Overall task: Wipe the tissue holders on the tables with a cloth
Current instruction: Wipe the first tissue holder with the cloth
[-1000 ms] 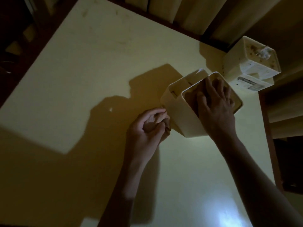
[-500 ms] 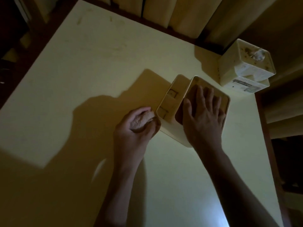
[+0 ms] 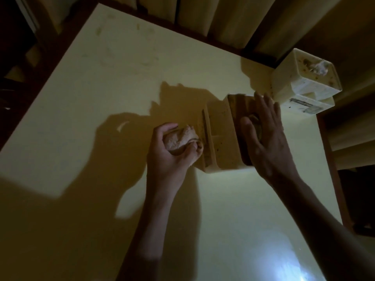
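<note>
A cream tissue holder [image 3: 222, 136] lies tipped on its side on the pale yellow table [image 3: 101, 94]. My right hand [image 3: 267, 136] lies flat over its right face, fingers spread and straight, steadying it. My left hand [image 3: 172, 153] grips a balled-up beige cloth [image 3: 180, 136] and presses it against the holder's left edge. The holder's right face is mostly hidden under my right hand.
A second cream tissue holder [image 3: 304, 84] with a tissue sticking out of its stained top stands at the table's far right corner. Curtains [image 3: 223, 17] hang along the far edge. Dark furniture [image 3: 353, 159] stands right of the table.
The holder has been turned further onto its side. My left hand with the cloth moved up against its left edge. My right hand shifted from inside its opening to flat on its face.
</note>
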Demonstrator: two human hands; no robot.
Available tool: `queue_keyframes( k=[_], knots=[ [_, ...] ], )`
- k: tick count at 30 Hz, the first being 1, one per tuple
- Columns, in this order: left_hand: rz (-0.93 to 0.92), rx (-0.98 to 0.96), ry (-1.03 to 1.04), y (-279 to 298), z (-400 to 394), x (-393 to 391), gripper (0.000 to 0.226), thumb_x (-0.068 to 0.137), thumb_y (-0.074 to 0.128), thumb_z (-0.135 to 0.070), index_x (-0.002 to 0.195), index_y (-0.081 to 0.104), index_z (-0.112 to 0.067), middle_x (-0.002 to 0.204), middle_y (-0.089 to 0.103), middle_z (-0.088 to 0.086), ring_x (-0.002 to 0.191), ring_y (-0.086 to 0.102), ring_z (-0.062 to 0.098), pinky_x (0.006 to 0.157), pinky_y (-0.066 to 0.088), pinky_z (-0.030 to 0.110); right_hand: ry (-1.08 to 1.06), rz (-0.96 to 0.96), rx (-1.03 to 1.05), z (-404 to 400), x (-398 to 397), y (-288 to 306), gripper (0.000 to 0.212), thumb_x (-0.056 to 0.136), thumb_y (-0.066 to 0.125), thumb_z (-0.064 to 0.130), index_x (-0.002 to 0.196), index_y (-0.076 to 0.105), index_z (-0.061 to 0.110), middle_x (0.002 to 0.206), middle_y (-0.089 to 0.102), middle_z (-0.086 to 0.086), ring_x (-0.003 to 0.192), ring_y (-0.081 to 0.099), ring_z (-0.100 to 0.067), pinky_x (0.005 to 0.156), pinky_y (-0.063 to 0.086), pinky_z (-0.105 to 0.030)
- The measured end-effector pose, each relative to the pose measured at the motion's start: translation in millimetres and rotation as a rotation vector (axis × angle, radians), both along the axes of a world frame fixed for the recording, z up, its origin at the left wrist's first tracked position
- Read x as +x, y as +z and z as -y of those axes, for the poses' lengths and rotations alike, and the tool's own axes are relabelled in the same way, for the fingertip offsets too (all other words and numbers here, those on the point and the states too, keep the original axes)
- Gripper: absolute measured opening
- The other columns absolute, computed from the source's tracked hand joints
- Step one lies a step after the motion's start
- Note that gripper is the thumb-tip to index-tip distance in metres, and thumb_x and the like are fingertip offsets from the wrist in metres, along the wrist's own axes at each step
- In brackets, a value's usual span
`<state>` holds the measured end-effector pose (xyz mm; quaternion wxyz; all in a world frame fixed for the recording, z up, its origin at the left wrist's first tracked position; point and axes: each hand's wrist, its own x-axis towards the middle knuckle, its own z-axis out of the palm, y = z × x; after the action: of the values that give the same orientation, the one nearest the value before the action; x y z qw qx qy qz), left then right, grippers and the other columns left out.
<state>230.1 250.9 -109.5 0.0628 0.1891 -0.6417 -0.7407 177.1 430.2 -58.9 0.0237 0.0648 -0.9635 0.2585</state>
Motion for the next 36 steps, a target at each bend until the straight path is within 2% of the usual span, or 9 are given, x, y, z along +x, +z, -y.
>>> queue_keyframes(
  k=[4, 9, 13, 17, 20, 26, 31, 34, 36],
  knots=[
    [0.012, -0.097, 0.006, -9.7, 1.0, -5.1, 0.04, 0.077, 0.076, -0.015, 0.11, 0.056, -0.023, 0.112, 0.061, -0.008, 0.095, 0.061, 0.0, 0.068, 0.051, 0.011, 0.108, 0.025, 0.21, -14.5, -7.4, -9.2, 0.063, 0.091, 0.018, 0.064, 0.149, 0.013, 0.039, 0.161, 0.006, 0.007, 0.148, -0.002, -0.011, 0.119, 0.001, -0.042],
    [0.006, -0.212, 0.019, -17.1, 4.7, -18.8, 0.037, 0.078, 0.073, -0.02, 0.112, 0.064, -0.031, 0.115, 0.058, -0.009, 0.102, 0.057, 0.001, 0.08, 0.053, 0.017, 0.24, 0.015, 0.102, -44.2, -20.4, -6.0, 0.059, 0.093, 0.033, 0.054, 0.148, 0.031, 0.032, 0.159, 0.018, 0.007, 0.147, 0.008, -0.008, 0.118, 0.013, -0.052],
    [0.036, -0.149, 0.038, -13.6, 0.1, -30.8, 0.051, 0.075, 0.078, -0.018, 0.114, 0.045, -0.025, 0.098, 0.054, -0.021, 0.084, 0.056, -0.016, 0.065, 0.049, 0.007, 0.264, -0.021, 0.111, -45.8, -23.9, -9.1, 0.057, 0.094, 0.033, 0.052, 0.147, 0.033, 0.031, 0.158, 0.021, 0.005, 0.147, 0.011, -0.009, 0.117, 0.017, -0.054],
    [0.004, -0.186, 0.041, -15.9, -8.2, -33.7, 0.043, 0.074, 0.079, -0.018, 0.106, 0.053, -0.026, 0.099, 0.059, -0.017, 0.091, 0.06, -0.001, 0.071, 0.05, 0.011, 0.253, -0.034, 0.127, -46.1, -24.3, -8.9, 0.057, 0.094, 0.032, 0.055, 0.147, 0.032, 0.034, 0.158, 0.022, 0.007, 0.147, 0.012, -0.01, 0.117, 0.019, -0.054],
    [-0.044, -0.21, 0.084, -17.9, -11.5, -32.4, 0.039, 0.077, 0.077, -0.019, 0.113, 0.062, -0.026, 0.107, 0.064, -0.017, 0.098, 0.06, -0.003, 0.078, 0.049, 0.009, 0.243, -0.035, 0.126, -46.6, -24.2, -9.5, 0.058, 0.093, 0.032, 0.056, 0.146, 0.033, 0.034, 0.158, 0.022, 0.008, 0.147, 0.012, -0.008, 0.117, 0.018, -0.053],
    [-0.16, -0.278, 0.117, -16.2, -16.4, -40.2, 0.037, 0.085, 0.069, -0.012, 0.121, 0.065, -0.018, 0.116, 0.067, -0.007, 0.106, 0.061, 0.001, 0.086, 0.048, 0.011, 0.236, -0.049, 0.12, -48.0, -24.4, -9.5, 0.057, 0.094, 0.032, 0.055, 0.146, 0.033, 0.033, 0.157, 0.023, 0.007, 0.147, 0.013, -0.009, 0.116, 0.019, -0.054],
    [-0.167, -0.176, -0.064, -14.5, -24.2, -49.9, 0.037, 0.089, 0.064, -0.016, 0.126, 0.061, -0.016, 0.122, 0.064, -0.003, 0.104, 0.065, 0.006, 0.084, 0.054, 0.019, 0.25, -0.046, 0.145, -48.4, -25.1, -11.6, 0.057, 0.095, 0.031, 0.053, 0.148, 0.031, 0.032, 0.158, 0.021, 0.006, 0.147, 0.011, -0.01, 0.118, 0.017, -0.05],
    [-0.074, -0.127, -0.135, -11.1, -21.5, -47.8, 0.036, 0.092, 0.058, -0.04, 0.125, 0.062, -0.026, 0.118, 0.065, -0.006, 0.097, 0.066, 0.002, 0.075, 0.053, 0.012, 0.264, -0.038, 0.151, -48.3, -25.5, -11.7, 0.058, 0.094, 0.029, 0.053, 0.148, 0.03, 0.031, 0.159, 0.02, 0.004, 0.147, 0.01, -0.011, 0.119, 0.013, -0.048],
    [-0.05, -0.109, -0.104, -9.1, -24.1, -48.2, 0.032, 0.094, 0.053, -0.044, 0.111, 0.067, -0.022, 0.11, 0.067, -0.001, 0.085, 0.066, -0.005, 0.063, 0.048, 0.005, 0.261, -0.022, 0.144, -47.7, -25.2, -10.9, 0.059, 0.094, 0.028, 0.055, 0.148, 0.029, 0.032, 0.159, 0.018, 0.005, 0.147, 0.008, -0.01, 0.119, 0.011, -0.046]
  ],
)
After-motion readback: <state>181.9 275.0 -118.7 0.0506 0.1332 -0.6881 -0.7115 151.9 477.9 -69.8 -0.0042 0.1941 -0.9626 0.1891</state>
